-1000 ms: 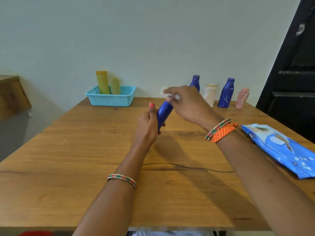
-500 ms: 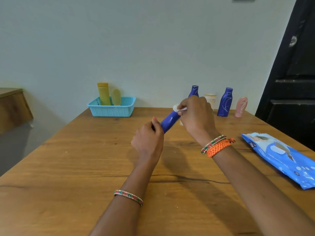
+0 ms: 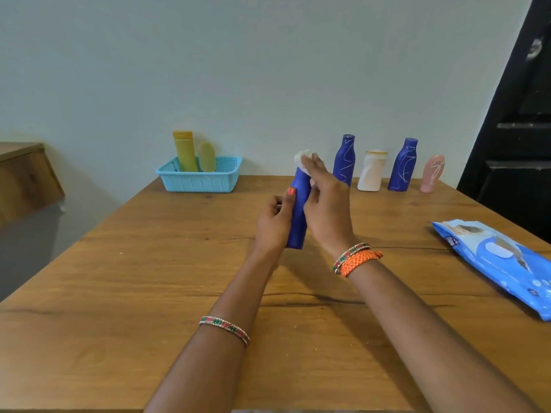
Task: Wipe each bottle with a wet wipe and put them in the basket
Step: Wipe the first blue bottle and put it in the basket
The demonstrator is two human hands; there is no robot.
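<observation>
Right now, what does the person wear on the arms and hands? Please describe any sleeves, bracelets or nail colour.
No sleeves show; both forearms are bare. The left wrist carries one thin beaded bracelet in red, green and white. The right wrist carries a similar beaded bracelet and, right beside it, a thicker braided orange band with a small knot. The thumbnail of the left hand is painted orange-red. No rings or gloves are visible.

the blue bottle (image 3: pixel 299 213) has swung from a steep slant, neck pointing up and to the right, to nearly upright between the hands. the left hand (image 3: pixel 272 226) has shifted from under its base to its left side, thumb up along the body. the right hand (image 3: pixel 325 210) has moved the white wipe (image 3: pixel 302 158) from the neck's right side to the top of the bottle.
</observation>
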